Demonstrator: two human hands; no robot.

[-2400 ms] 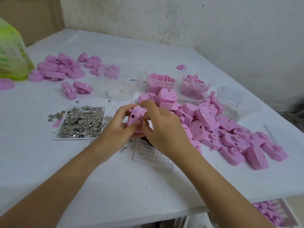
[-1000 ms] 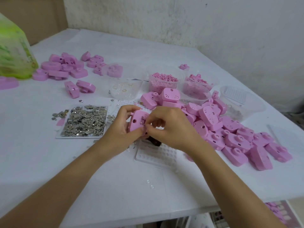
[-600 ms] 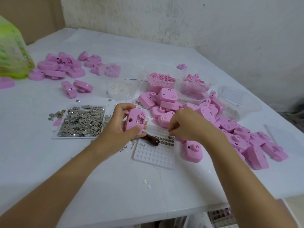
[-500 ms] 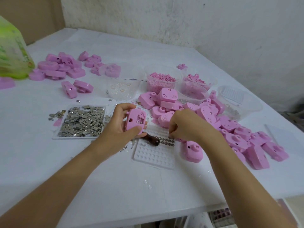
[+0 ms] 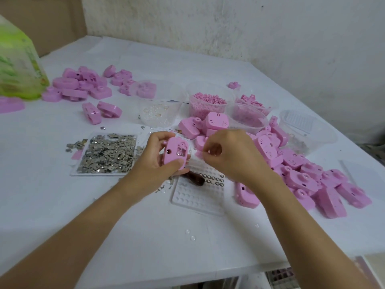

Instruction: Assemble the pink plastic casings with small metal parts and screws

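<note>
My left hand grips a pink casing upright above the table, its open back with a small metal insert facing me. My right hand hovers just right of it, thumb and forefinger pinched together near the casing's edge; what they pinch is too small to make out. Under the hands lies a clear dimpled tray with a row of small metal rings and a dark brown tool handle. A flat tray of small metal plates sits to the left.
A heap of pink casings covers the right side, and one single casing lies by my right wrist. Clear tubs of pink bits and rings stand behind. More casings and a green bag are far left.
My right hand left the casing, dipped to the rings on the dimpled tray, then rose back toward the casing with fingertips pinched. My left hand kept holding the casing.
</note>
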